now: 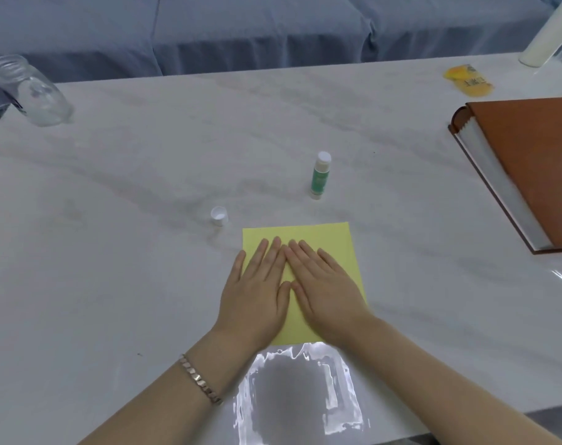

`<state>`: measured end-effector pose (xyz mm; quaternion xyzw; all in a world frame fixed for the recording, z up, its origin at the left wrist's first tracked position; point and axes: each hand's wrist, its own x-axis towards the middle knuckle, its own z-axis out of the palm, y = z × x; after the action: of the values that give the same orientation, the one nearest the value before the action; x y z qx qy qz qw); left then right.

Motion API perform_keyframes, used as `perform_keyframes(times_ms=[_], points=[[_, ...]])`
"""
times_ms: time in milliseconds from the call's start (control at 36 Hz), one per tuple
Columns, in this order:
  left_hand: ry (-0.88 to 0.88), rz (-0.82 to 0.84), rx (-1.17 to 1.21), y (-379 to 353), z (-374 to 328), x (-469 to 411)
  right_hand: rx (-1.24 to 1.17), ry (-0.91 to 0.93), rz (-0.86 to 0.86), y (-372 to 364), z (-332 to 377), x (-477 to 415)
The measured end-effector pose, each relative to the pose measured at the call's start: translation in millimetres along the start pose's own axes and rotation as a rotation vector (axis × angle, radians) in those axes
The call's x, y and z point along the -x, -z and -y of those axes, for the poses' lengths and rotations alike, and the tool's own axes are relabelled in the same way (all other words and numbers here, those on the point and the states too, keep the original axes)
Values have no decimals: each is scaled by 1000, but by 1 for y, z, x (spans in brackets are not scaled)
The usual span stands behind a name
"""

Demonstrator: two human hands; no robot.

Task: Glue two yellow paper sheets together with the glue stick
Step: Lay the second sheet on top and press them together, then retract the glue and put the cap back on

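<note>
Marble tabletop [144,284] bore yellow paper [324,234], seemingly glued already; left grip [257,293] and right grip [327,290] pressed it, flat-fingered, grasping nothing.

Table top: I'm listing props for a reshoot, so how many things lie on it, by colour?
Yellow: 2, paper and packet
White: 2, cap and roll
Green: 1, glue stick
Clear: 2, jar and plastic sleeve
Brown: 1, album
Total: 8
Paper counted as one; separate sheets cannot be told.

The marbled worktop [112,284] carries yellow paper [331,242], an upright glue stick [319,176], a white cap [219,215], a jar [32,91], a brown album [530,168] and a packet [467,78].
</note>
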<state>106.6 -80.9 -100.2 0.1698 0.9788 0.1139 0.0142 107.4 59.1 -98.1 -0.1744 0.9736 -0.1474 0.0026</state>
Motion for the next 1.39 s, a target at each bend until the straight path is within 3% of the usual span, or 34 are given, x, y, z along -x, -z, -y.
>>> perform_keyframes(times_ms=[389, 639, 778, 833, 972, 1167, 1250, 1389], points=[[111, 36, -11, 4, 7, 6, 77, -209, 50, 14, -42, 17], [-113, 278, -108, 22, 33, 11, 128, -148, 308, 35, -52, 40], [-177, 316, -138, 24, 37, 13, 68, -98, 427, 50, -54, 35], [-209, 222, -87, 21, 42, 12, -53, -160, 350, 58, -51, 21], [-105, 92, 182, 24, 44, 6, -498, -393, -99, 66, -50, -41], [136, -112, 500, 34, 36, -4, -864, -711, -280, 53, -47, -105], [204, -237, 583, 49, 37, -6, -831, -702, -334, 44, -47, -109], [316, -228, 793, 70, 39, -5, -838, -634, -371, 48, -36, -98]])
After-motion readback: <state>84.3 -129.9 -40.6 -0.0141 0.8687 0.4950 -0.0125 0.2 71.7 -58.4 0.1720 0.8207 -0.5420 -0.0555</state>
